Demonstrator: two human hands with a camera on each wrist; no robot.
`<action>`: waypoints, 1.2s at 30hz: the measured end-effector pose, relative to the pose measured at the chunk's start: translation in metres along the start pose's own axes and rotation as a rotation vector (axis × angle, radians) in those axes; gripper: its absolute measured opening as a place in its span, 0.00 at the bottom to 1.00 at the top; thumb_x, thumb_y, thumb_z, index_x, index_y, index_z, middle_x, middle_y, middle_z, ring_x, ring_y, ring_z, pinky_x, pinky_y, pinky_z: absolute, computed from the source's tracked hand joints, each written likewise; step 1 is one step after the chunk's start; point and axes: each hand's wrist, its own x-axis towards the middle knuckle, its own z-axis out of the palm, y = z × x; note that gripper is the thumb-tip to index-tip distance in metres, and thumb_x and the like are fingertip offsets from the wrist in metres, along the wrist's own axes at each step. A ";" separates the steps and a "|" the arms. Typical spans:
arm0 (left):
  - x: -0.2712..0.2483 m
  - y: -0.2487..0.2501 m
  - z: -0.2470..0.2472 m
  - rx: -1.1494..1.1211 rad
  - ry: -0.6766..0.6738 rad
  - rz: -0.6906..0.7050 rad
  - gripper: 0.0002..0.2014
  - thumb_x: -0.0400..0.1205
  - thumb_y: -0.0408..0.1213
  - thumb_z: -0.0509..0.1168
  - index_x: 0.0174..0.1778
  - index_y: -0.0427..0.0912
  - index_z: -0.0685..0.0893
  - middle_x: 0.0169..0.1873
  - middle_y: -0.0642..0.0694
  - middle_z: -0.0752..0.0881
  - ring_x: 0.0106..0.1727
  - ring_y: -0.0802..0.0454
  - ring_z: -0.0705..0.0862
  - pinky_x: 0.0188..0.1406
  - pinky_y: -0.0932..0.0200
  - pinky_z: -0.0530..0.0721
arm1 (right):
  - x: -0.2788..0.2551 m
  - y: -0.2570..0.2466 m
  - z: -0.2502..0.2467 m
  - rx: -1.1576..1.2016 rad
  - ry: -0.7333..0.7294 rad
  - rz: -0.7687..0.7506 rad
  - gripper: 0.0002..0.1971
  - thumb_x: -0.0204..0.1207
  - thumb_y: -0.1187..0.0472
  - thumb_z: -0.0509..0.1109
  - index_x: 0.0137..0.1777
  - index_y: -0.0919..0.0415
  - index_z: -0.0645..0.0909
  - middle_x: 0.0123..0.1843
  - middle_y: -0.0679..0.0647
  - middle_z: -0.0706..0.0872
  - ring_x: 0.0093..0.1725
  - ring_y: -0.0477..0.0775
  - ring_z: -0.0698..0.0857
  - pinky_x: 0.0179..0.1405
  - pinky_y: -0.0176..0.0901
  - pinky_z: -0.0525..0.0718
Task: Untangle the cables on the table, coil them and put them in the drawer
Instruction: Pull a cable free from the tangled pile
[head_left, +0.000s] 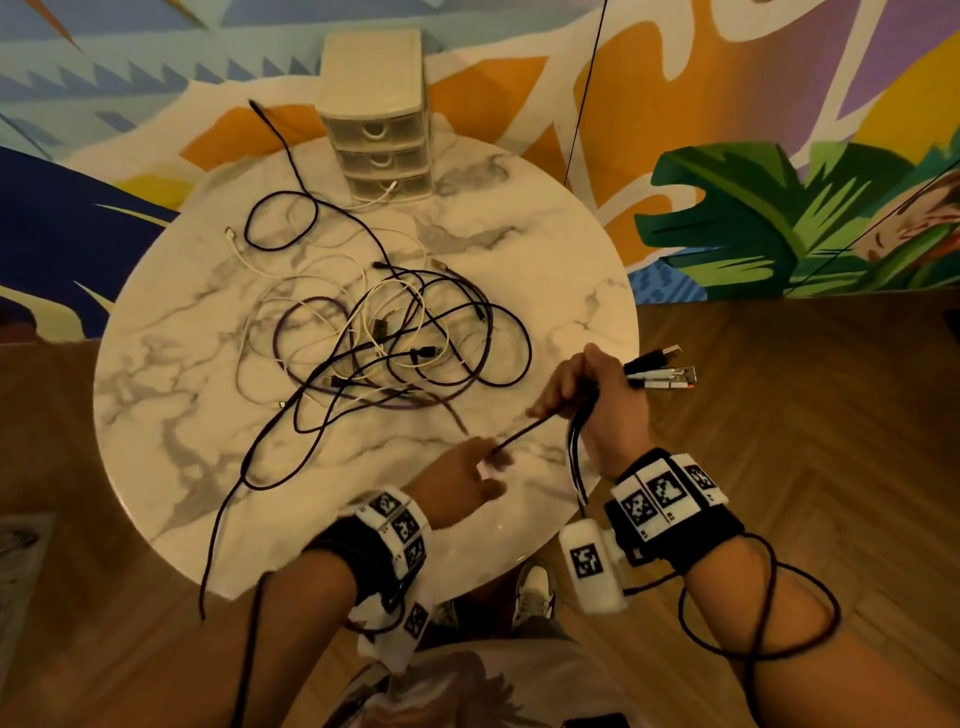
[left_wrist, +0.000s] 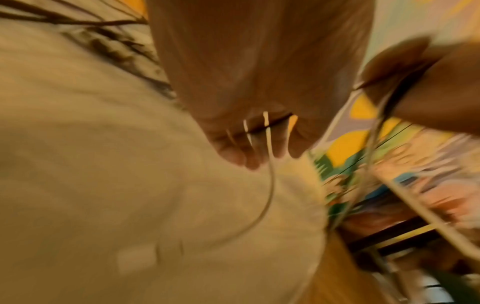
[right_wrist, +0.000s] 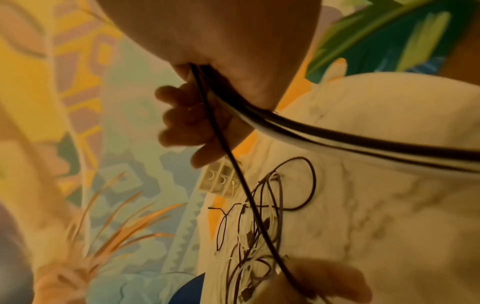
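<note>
right hand (head_left: 587, 400) is clenched round a bundle of cable ends (head_left: 660, 373) — plugs stick out past the table's (head_left: 171, 467) edge, black and white strands trail down from the fist; left hand (head_left: 462, 480) pinches a black cable (head_left: 524, 431) stretched taut between the two hands, other fingers look relaxed, though both the head view and the left wrist view are blurred there; tangle of cables (head_left: 384, 338) sits mid-table, black, white and purple strands looped over each other, a few tails running off toward the near edge; drawer unit (head_left: 376, 119) stands at the far rim, all three drawers look closed, a white cable end lies against its base.

handling, my read: cables are light, limp, slightly springy — they won't hold a coil unless pinned; the jackets should slide through fingers easily, plugs will snag on loops; best hold is just behind a plug, then feed hand over hand so the plug leads out of the knot; pulling mid-span would likely tighten the tangle; white ones look thinner, so go gently at the connector necks.
</note>
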 end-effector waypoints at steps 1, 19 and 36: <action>-0.002 -0.016 0.007 0.034 0.070 -0.016 0.10 0.81 0.34 0.66 0.57 0.39 0.81 0.52 0.44 0.82 0.46 0.44 0.81 0.48 0.59 0.77 | -0.001 0.000 0.000 0.062 -0.010 0.041 0.24 0.85 0.58 0.50 0.26 0.63 0.66 0.20 0.58 0.68 0.19 0.56 0.71 0.28 0.46 0.81; 0.020 -0.004 -0.058 0.516 0.537 0.269 0.14 0.81 0.41 0.58 0.48 0.37 0.86 0.46 0.40 0.82 0.35 0.36 0.84 0.28 0.48 0.83 | -0.004 -0.025 -0.004 -0.004 -0.060 -0.113 0.25 0.85 0.52 0.54 0.25 0.56 0.56 0.17 0.47 0.57 0.19 0.45 0.53 0.16 0.32 0.56; 0.018 0.021 -0.069 0.758 0.568 0.149 0.16 0.82 0.37 0.59 0.66 0.45 0.77 0.59 0.44 0.77 0.41 0.42 0.86 0.29 0.55 0.75 | -0.015 0.002 0.025 -0.871 -0.307 0.043 0.29 0.85 0.46 0.54 0.33 0.62 0.86 0.22 0.50 0.81 0.24 0.42 0.74 0.31 0.35 0.72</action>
